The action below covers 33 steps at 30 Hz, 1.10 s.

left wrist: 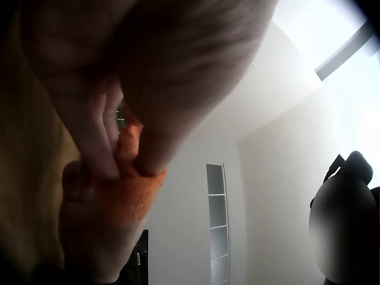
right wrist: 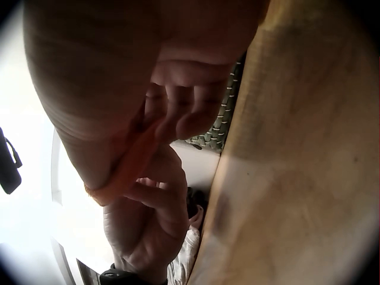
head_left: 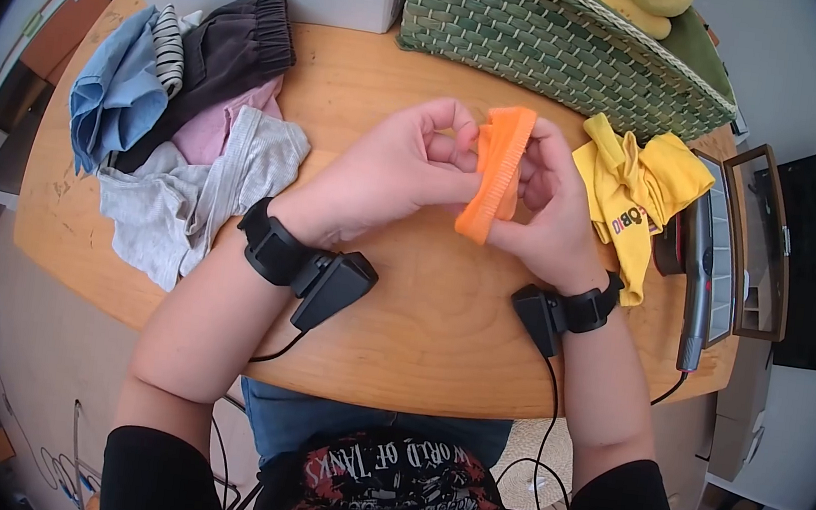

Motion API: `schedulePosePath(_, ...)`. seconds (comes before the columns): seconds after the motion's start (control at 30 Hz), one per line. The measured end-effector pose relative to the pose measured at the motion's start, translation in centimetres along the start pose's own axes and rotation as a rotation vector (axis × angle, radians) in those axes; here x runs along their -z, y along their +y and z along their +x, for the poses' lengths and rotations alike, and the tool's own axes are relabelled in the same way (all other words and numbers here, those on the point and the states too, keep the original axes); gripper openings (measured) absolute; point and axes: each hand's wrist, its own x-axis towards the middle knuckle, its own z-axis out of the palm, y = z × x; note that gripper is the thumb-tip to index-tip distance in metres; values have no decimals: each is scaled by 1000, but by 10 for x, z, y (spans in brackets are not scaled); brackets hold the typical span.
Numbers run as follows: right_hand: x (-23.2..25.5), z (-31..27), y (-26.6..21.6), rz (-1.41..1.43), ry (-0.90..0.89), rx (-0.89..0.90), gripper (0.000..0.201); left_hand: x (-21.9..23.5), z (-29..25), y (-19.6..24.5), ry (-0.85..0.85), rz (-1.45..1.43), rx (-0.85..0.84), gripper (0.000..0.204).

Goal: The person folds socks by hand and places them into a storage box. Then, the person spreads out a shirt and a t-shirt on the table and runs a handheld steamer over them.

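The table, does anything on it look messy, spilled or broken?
Nothing looks spilled or broken. The clothes at the left lie in a jumbled heap, and the yellow garment at the right is crumpled, not neatly folded.

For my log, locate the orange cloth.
Head view, right of centre: the orange cloth is held by the left hand and right hand, left of the yellow garment.

1. The held cloth (head_left: 501, 170) was orange.
2. The crumpled garment (head_left: 633, 185) was yellow with dark lettering.
3. The basket (head_left: 567, 50) was green with pale stitches.
4. Piled clothes (head_left: 204, 135) were blue, charcoal, pink and grey.
5. A roll (head_left: 169, 50) was striped black-and-white.
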Motion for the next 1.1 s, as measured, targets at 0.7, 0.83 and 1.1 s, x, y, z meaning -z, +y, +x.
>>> schedulePosePath(0.7, 7, 0, 2, 63, -174, 5, 90, -1, -3, 2, -55, 62, 77, 52)
schedulePosePath(0.83, 9, -2, 3, 16, -224, -51, 86, -1, -3, 1, -70, 102, 90, 59)
schedulePosePath(1.1, 15, 0, 10, -60, -234, -15, 81, 0, -1, -4, -134, 125, 59, 71)
